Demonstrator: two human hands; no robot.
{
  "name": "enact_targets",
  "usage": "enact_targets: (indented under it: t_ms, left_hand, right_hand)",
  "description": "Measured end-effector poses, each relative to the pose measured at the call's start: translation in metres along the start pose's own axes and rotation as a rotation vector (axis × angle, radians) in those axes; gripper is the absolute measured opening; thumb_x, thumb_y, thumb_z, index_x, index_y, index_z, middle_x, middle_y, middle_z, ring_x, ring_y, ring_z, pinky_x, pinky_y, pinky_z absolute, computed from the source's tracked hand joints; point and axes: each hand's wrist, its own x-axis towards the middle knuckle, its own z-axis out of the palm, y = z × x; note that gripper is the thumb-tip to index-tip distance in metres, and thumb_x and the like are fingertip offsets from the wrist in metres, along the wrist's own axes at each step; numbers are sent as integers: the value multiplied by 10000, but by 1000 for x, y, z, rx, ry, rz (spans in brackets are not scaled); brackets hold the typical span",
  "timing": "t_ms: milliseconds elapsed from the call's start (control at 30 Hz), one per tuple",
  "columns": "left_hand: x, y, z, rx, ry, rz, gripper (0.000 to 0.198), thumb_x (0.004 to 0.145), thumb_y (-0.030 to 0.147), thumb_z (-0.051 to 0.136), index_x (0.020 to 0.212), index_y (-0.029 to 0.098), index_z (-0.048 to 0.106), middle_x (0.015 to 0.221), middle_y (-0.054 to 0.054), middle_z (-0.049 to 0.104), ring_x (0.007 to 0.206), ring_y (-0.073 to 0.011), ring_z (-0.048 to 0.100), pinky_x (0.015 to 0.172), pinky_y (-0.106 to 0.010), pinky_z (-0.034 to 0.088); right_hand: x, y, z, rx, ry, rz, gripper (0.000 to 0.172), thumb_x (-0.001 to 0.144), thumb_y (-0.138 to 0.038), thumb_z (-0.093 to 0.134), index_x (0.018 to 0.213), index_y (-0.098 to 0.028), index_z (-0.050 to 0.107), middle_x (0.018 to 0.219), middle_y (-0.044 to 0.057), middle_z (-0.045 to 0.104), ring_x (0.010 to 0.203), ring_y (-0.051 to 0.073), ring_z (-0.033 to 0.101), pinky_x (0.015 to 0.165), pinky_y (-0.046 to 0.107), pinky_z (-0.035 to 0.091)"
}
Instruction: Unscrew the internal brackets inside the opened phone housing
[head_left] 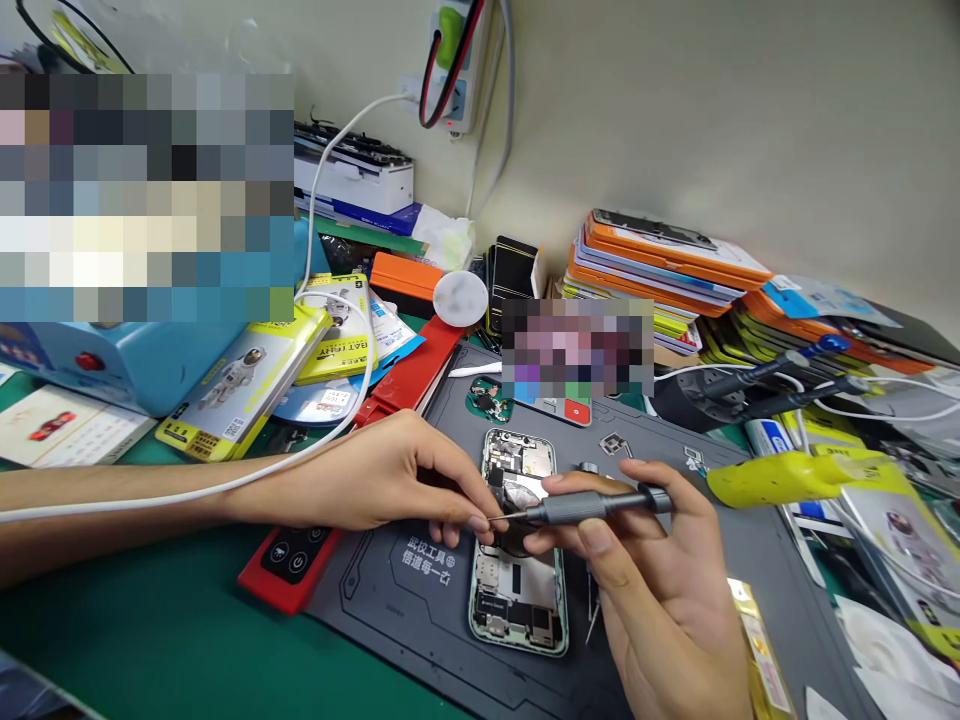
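Grey mat [405, 625], s/driver [577, 508] in RH [664, 595]

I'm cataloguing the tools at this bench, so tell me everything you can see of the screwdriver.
The screwdriver is slim and grey, metallic-looking, with a textured grip section, a wider dark end cap and a thin shaft. It lies nearly level, held in the fingers of the right hand, above the opened phone. Its shaft points toward the left hand, ending at those fingertips; whether they touch the tip is too small to tell.
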Motion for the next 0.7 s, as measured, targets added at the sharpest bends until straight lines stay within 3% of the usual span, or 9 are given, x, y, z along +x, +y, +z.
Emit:
enact_targets:
  t_ms: [433, 700]
  left_hand:
    - [1, 2, 0, -8, -55, 52, 199, 1036, 231, 776, 1145, 122, 901, 1074, -126, 876, 808, -169, 806, 762, -190, 672]
    - [0, 2, -1, -12, -64, 39, 194, 1043, 225, 762, 1143, 132, 898, 1066, -109, 875, 791, -147, 800, 761, -179, 670]
  right_hand:
    - [-1, 1, -3, 36, -18, 34, 407, 1069, -293, 711, 1428, -401, 553, 1213, 76, 839, 820, 201, 861, 805, 340, 733]
    - [5, -4, 5, 64, -32, -43, 343, 1056, -243, 717, 1359, -384, 639, 1136, 47, 866, 772, 176, 864, 763, 255, 718]
